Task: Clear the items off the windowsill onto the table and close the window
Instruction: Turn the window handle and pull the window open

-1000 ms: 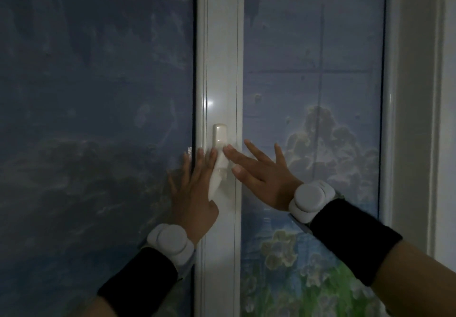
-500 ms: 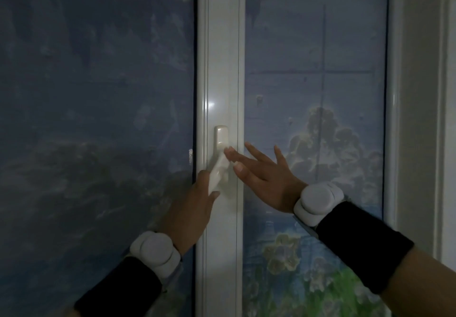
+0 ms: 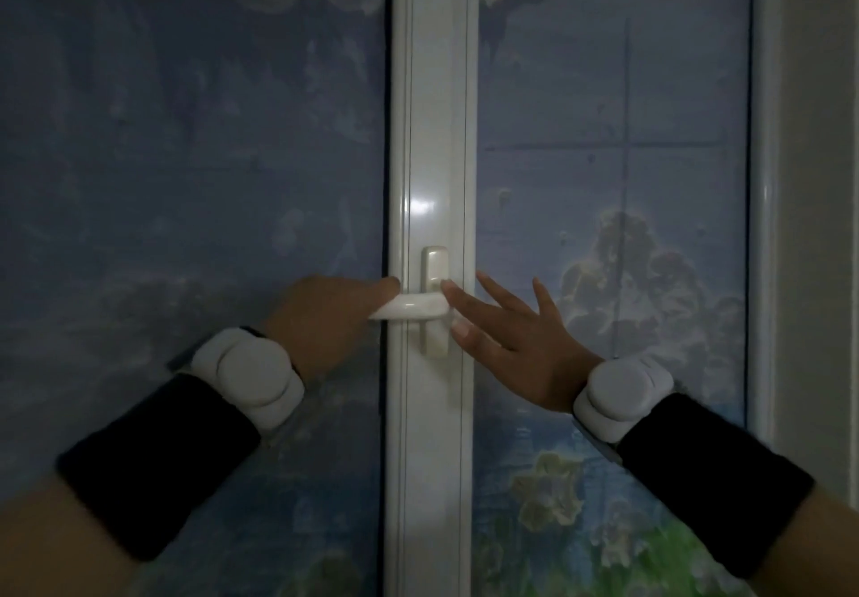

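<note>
From the head camera, the window's white centre frame (image 3: 430, 132) runs upright between two panes covered in a cloud-and-flower film; the window handle (image 3: 409, 307) sits level, pointing left from its mount on that frame; the left hand (image 3: 325, 317) is wrapped around the handle's free end; the right hand (image 3: 516, 341) lies flat with fingers spread, fingertips touching the handle's base; both wrists carry white devices above black cuffs.
</note>
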